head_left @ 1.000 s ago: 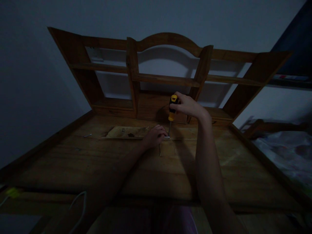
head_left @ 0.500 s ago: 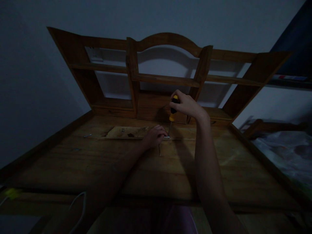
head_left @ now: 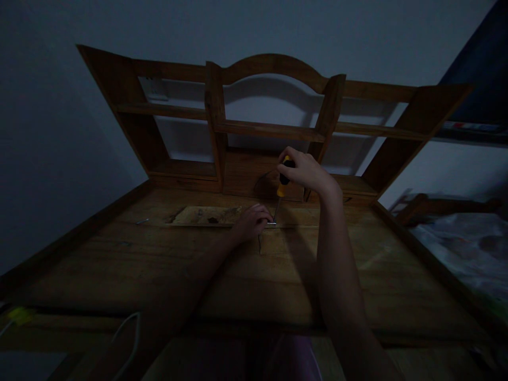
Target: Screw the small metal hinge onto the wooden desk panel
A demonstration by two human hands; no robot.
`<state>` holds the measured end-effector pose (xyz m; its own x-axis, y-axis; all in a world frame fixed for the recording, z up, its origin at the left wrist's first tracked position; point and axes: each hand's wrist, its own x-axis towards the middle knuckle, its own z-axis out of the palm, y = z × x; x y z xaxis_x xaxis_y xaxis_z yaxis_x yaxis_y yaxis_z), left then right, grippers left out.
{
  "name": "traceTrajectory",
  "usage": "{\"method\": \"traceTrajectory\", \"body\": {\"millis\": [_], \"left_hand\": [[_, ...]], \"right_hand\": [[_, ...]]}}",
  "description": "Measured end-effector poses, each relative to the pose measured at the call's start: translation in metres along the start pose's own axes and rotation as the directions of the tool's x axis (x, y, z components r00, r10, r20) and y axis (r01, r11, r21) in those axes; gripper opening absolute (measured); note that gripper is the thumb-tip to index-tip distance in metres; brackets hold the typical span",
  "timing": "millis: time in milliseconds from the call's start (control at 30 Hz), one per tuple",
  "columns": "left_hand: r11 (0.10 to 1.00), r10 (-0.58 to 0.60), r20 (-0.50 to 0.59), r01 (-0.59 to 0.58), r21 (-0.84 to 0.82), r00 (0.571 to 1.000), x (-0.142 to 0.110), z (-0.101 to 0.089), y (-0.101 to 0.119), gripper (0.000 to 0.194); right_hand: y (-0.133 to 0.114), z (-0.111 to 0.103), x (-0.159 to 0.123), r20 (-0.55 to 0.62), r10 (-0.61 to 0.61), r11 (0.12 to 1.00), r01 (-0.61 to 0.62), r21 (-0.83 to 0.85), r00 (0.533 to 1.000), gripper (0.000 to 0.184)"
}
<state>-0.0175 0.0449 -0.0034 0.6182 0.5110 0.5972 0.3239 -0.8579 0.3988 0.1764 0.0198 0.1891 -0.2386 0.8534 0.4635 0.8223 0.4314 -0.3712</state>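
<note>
My right hand [head_left: 304,170] is wrapped round the yellow and black handle of a screwdriver [head_left: 281,189]. Its shaft points down, slightly tilted, with the tip at a small shiny metal piece [head_left: 271,224] on the desk. My left hand [head_left: 251,222] rests there with fingers curled together, the fingertips at that metal piece. Whether they pinch it or only press on it is hard to see in the dim light. Under and left of my left hand lies a pale, worn wooden strip [head_left: 198,216] with dark stains.
The wooden desktop [head_left: 159,259] has a hutch with shelves [head_left: 270,129] along its back. A small metallic item [head_left: 142,221] lies at the left. A white cord [head_left: 137,333] and a yellow object [head_left: 19,316] are near the front left edge. Plastic-covered things [head_left: 464,248] stand at the right.
The screwdriver's handle has tilted very slightly to the right in my right hand. My left hand stays in place.
</note>
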Motion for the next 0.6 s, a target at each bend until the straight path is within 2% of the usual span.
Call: {"method": "traceTrajectory", "body": {"millis": [333,400,600], "left_hand": [[1.000,-0.011,0.001,0.011,0.005,1.000,-0.0001,0.0010,-0.0005,0.028],[1.000,-0.010,0.006,0.010,0.004,1.000,0.0000,0.0013,-0.0011,0.029],[1.000,0.018,-0.001,-0.018,-0.012,1.000,0.0009,0.0012,-0.0008,0.028]], "right_hand": [[0.0012,0.0000,-0.0013,0.001,-0.071,0.997,0.071,-0.007,0.997,0.021],[-0.0002,-0.0006,-0.0018,0.002,-0.061,0.998,0.061,-0.022,0.998,0.017],[-0.0058,-0.0011,-0.0021,0.037,-0.020,0.999,0.021,-0.036,0.999,0.025]]}}
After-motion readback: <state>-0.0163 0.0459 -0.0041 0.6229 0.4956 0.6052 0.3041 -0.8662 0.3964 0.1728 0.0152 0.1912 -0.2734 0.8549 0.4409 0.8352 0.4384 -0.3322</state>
